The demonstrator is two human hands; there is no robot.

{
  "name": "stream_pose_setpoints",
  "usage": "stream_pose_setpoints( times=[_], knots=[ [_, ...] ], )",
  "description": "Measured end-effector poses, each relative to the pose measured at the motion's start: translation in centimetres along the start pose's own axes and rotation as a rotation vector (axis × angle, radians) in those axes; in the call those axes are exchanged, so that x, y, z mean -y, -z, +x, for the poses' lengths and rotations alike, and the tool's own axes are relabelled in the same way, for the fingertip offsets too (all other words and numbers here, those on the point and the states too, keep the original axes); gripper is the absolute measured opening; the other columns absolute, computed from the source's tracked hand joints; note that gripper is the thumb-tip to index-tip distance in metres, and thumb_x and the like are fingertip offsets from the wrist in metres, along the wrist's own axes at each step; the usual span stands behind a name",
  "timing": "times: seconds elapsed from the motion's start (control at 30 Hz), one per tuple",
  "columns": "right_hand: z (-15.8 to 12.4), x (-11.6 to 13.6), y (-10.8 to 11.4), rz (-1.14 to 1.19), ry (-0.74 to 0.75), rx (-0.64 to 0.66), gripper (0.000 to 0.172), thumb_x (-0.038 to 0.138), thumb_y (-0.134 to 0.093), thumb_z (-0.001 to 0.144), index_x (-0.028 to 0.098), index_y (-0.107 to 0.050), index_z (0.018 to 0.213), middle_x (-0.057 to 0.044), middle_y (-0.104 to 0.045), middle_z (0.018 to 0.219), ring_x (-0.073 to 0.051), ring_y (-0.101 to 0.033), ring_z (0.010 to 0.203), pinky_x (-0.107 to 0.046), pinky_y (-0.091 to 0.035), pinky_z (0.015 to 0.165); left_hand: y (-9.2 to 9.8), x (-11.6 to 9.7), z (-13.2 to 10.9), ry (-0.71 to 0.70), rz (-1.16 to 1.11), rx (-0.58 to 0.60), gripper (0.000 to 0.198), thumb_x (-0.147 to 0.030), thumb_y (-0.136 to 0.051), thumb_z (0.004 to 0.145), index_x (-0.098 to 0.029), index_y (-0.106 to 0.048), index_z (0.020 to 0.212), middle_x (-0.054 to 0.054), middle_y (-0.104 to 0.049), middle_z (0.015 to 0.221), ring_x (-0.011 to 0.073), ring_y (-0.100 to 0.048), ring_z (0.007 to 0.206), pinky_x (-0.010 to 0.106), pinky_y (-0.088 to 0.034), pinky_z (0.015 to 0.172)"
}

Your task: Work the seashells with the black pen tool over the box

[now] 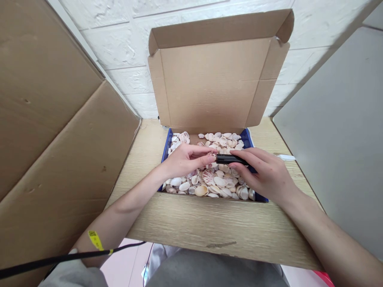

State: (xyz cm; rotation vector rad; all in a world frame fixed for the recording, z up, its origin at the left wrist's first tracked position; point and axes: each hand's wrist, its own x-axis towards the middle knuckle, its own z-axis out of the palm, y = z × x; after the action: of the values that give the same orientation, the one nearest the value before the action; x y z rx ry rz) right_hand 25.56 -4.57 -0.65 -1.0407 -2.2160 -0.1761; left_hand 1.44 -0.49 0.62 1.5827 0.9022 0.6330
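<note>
My left hand (191,158) pinches a small pinkish-brown seashell (212,153) between thumb and fingers, mostly covered by them. My right hand (266,171) is wrapped round a short black cylindrical tool (223,159), whose kind I cannot make out. The tool lies level, its left end right at the shell; whether they touch is hard to see. Both hands are above an open cardboard box with blue sides (247,138). Many loose seashells (220,182) fill it, mostly white and cream. Among them lies a red-striped scallop shell (207,177) below my left hand.
The box lid (212,79) stands up against the white brick wall (119,48). A tall cardboard panel (60,131) borders the left, a grey panel (335,131) the right. A white object (286,158) lies on the wooden table (179,215). A black cable (60,258) crosses the lower left.
</note>
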Motion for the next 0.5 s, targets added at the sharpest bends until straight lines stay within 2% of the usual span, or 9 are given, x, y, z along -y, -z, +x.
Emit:
stream_pose_setpoints(
  times=[0.23, 0.37, 0.5],
  knots=[
    [0.05, -0.70, 0.30, -0.036, -0.033, -0.094, 0.023, 0.022, -0.066, 0.091, 0.020, -0.062, 0.113, -0.009, -0.072, 0.092, -0.022, -0.068, 0.080, -0.034, -0.056, 0.068, 0.28, -0.29, 0.36, -0.011, 0.020, -0.107, 0.041, -0.041, -0.067, 0.087, -0.011, -0.074, 0.113, 0.010, -0.079, 0.094, 0.0138, -0.069, 0.072, 0.021, -0.052, 0.057],
    [0.11, -0.78, 0.38, -0.057, -0.033, -0.115, 0.026, 0.022, -0.066, 0.090, 0.022, -0.062, 0.116, -0.008, -0.072, 0.094, -0.022, -0.068, 0.081, -0.035, -0.056, 0.069, 0.36, -0.31, 0.42, -0.008, 0.030, -0.087, 0.041, -0.043, -0.066, 0.087, -0.011, -0.075, 0.109, 0.010, -0.079, 0.095, 0.0131, -0.068, 0.070, 0.020, -0.051, 0.055],
    [0.08, -0.70, 0.38, -0.051, -0.042, -0.114, 0.028, 0.023, -0.066, 0.090, 0.025, -0.062, 0.117, -0.007, -0.072, 0.095, -0.023, -0.068, 0.081, -0.037, -0.057, 0.071, 0.38, -0.53, 0.27, 0.025, 0.057, -0.069, 0.037, -0.044, -0.063, 0.088, -0.011, -0.078, 0.098, 0.012, -0.077, 0.108, 0.0116, -0.066, 0.066, 0.020, -0.049, 0.052]
  ],
)
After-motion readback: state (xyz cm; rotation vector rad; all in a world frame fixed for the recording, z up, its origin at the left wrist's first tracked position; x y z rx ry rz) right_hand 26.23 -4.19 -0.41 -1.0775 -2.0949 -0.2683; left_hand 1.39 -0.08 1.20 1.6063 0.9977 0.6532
